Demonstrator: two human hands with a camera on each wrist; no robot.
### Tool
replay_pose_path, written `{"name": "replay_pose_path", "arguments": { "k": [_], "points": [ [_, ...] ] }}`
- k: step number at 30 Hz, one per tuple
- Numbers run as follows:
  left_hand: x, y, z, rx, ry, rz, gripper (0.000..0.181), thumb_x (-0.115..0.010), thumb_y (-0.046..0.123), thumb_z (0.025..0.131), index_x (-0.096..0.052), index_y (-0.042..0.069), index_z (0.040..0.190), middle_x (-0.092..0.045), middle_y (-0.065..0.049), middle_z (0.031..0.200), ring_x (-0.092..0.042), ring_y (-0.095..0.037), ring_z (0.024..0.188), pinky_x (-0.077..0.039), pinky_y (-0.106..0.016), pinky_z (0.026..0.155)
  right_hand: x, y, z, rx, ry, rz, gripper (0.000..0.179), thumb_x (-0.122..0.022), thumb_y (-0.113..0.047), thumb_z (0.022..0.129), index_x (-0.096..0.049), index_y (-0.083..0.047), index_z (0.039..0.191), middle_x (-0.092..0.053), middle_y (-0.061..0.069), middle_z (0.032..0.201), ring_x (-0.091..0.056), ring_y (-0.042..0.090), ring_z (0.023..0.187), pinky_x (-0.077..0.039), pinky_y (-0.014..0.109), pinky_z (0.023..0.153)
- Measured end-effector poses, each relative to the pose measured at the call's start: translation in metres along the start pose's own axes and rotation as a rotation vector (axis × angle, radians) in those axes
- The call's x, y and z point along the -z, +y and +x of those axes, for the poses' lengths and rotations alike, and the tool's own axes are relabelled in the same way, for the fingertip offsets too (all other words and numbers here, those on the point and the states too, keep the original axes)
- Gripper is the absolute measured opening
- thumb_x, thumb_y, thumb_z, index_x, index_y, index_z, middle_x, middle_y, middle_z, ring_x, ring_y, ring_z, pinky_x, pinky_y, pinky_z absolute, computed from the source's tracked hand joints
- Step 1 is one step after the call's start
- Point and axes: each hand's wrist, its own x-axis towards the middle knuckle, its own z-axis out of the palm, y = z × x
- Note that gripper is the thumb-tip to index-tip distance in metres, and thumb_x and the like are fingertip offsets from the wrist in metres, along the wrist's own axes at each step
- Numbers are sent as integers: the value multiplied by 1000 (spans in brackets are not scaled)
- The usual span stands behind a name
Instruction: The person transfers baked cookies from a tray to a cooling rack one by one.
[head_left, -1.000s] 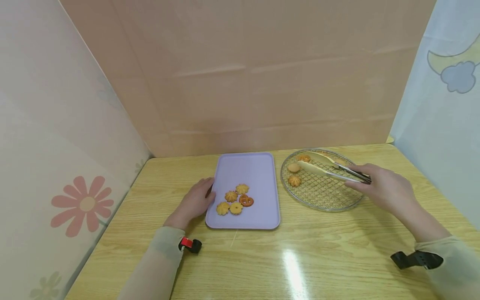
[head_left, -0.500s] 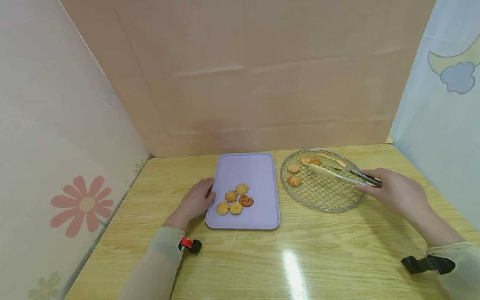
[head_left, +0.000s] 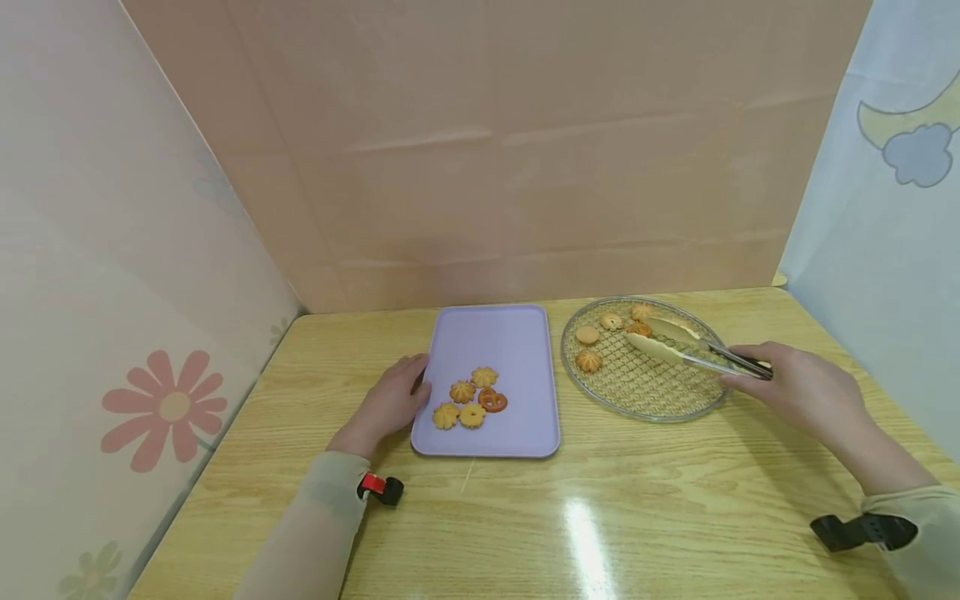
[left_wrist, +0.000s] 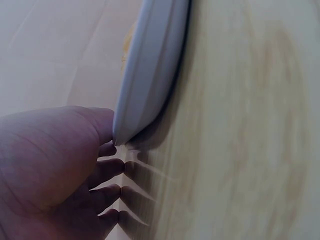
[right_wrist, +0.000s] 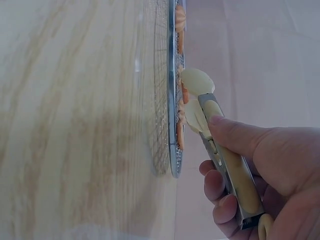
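Observation:
My left hand (head_left: 390,402) rests at the left edge of a lilac tray (head_left: 498,333), its thumb touching the rim and the other fingertips down on the table in the left wrist view. On the tray lie several cookies (head_left: 462,392) and a pretzel (head_left: 492,401). My right hand (head_left: 798,387) grips metal tongs (head_left: 716,358) with cream tips, thumb on one arm and fingers curled round the other. The tong tips stand apart low over a round wire rack (head_left: 652,392), beside another pretzel (head_left: 638,329), which they partly cover.
Also on the rack lie a plain round cookie (head_left: 587,335), a swirl cookie (head_left: 588,361), a holed cookie (head_left: 611,321) and a further cookie (head_left: 642,311) at the back. A brown backdrop (head_left: 495,167) and patterned side walls (head_left: 176,408) enclose the wooden table (head_left: 480,533).
The right hand and tongs have moved right, and the pretzel by the tips has shifted right too, leaving the holed cookie in sight. The left hand and lilac tray have stayed put.

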Motion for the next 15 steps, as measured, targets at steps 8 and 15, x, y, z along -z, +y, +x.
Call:
{"name": "replay_pose_path", "arguments": {
  "k": [8, 15],
  "points": [
    [0, 0, 0, 3, -3, -3, 62, -57, 23, 115, -38, 2, 171, -39, -19, 175, -24, -42, 166, -22, -57, 135, -2, 4, 1, 5, -10, -2, 74, -77, -58, 101, -66, -3, 150, -62, 40, 141, -72, 54, 97, -44, 39, 49],
    [0, 0, 0, 1, -4, -2, 62, -57, 22, 115, -39, 1, 170, -39, -19, 175, -24, -42, 166, -21, -58, 135, -3, 3, 0, 6, -9, -8, 73, -77, -57, 101, -67, -2, 148, -62, 40, 141, -72, 53, 96, -45, 40, 49]
  ]
}}
